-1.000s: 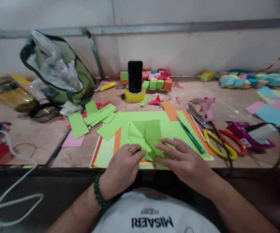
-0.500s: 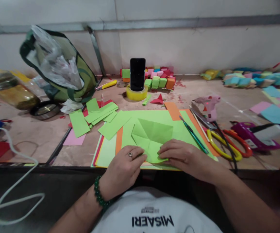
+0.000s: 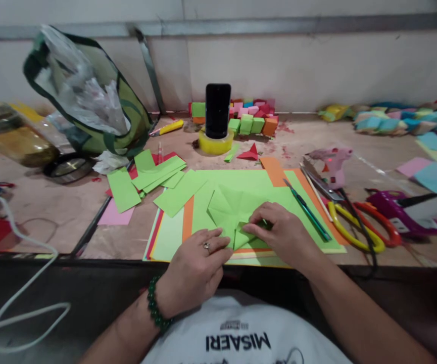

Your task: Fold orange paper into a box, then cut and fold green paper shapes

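Note:
A creased light green paper (image 3: 224, 207) lies on a stack of coloured sheets (image 3: 173, 237) at the table's front edge. My right hand (image 3: 279, 230) pinches the paper's right corner between thumb and fingers and folds it in toward the middle. My left hand (image 3: 199, 258), with a ring and a green bead bracelet, lies on the paper's lower left edge, fingers stretched out and flat. Part of the paper is hidden under both hands. Close to my right hand, a green craft knife (image 3: 307, 210) rests on the sheets.
Cut green strips (image 3: 125, 189) lie at left. To the right are scissors (image 3: 334, 225), a pink glue gun (image 3: 334, 164) and a purple tool (image 3: 396, 215). A phone (image 3: 218, 111) stands in a yellow tape roll (image 3: 215, 143) before folded paper pieces (image 3: 254, 125). A bag (image 3: 127, 108) leans back left.
My right hand has moved up and left, bringing the paper's right corner inward. My left hand stays almost in place. The view has shifted slightly.

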Tool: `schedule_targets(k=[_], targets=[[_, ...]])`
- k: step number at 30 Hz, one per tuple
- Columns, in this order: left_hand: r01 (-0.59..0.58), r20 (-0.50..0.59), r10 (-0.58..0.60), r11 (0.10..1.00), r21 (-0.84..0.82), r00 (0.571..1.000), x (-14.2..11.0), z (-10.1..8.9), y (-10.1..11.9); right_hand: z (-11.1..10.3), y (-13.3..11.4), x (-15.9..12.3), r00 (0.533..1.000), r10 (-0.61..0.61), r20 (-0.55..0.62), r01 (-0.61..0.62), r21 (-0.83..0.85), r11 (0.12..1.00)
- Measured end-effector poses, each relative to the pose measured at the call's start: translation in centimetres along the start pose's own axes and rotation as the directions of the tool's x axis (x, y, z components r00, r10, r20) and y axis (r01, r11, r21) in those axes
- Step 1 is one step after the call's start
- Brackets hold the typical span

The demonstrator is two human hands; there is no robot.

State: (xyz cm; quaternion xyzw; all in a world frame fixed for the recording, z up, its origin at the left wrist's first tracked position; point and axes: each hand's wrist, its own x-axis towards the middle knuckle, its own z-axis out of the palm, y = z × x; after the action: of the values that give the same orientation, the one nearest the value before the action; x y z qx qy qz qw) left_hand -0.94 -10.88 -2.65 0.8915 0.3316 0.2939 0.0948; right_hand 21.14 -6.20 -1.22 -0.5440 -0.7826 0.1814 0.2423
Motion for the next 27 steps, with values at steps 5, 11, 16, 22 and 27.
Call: schedule_targets(k=[5, 11, 16, 22, 27], targets=[[0.035, 0.003, -0.035, 0.999, -0.003, 0.999, 0.1, 0.0, 0.3, 0.6, 0.0, -0.3, 0.997, -0.035, -0.065, 0.032, -0.055, 0.998], [0.029, 0.065, -0.032, 0.998, 0.054, 0.997, 0.5, -0.3, 0.8, 0.8, 0.2, -0.4, 0.993, -0.08, -0.085, 0.075, -0.06, 0.995], [0.013, 0.065, -0.018, 0.997, 0.075, 0.998, 0.8, -0.6, 1.0, 0.9, 0.3, -0.5, 0.992, -0.092, -0.088, 0.086, -0.06, 0.994], [0.007, 0.071, -0.014, 0.996, 0.091, 0.997, 1.0, -0.6, 0.9, 0.9, 0.3, -0.6, 0.991, -0.089, -0.097, 0.083, -0.067, 0.994], [-0.006, 0.083, -0.002, 0.995, 0.102, 0.997, 1.2, -0.7, 1.1, 1.0, 0.3, -0.5, 0.992, -0.082, -0.093, 0.075, -0.083, 0.994]])
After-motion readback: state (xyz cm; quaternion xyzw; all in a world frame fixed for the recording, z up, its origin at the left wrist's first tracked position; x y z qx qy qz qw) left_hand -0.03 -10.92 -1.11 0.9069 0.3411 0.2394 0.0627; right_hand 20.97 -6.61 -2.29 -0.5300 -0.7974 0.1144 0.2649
